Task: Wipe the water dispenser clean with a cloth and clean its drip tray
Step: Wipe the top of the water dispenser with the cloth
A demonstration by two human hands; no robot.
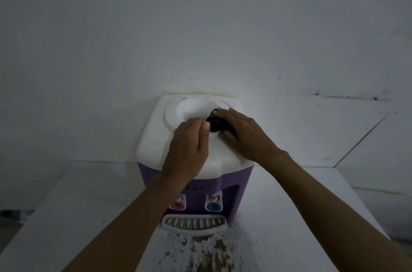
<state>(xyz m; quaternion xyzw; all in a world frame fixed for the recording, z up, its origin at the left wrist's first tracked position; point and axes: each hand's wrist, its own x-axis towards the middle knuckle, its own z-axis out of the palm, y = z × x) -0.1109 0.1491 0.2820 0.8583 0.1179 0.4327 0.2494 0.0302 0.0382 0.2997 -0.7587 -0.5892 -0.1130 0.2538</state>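
My right hand [243, 135] grips the cloth [213, 124], wiping the top well of the water dispenser [153, 144]. My left hand [189, 151] rests beside it, grip unclear. The front and drip tray [194, 223] seem still undone.

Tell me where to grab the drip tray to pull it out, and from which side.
Probably best to grip the drip tray by its curved front lip, coming from the front, thumb on top. Its back tucks against the purple dispenser body under the taps, so only that lip juts free. The right hand is busy holding the cloth on top.
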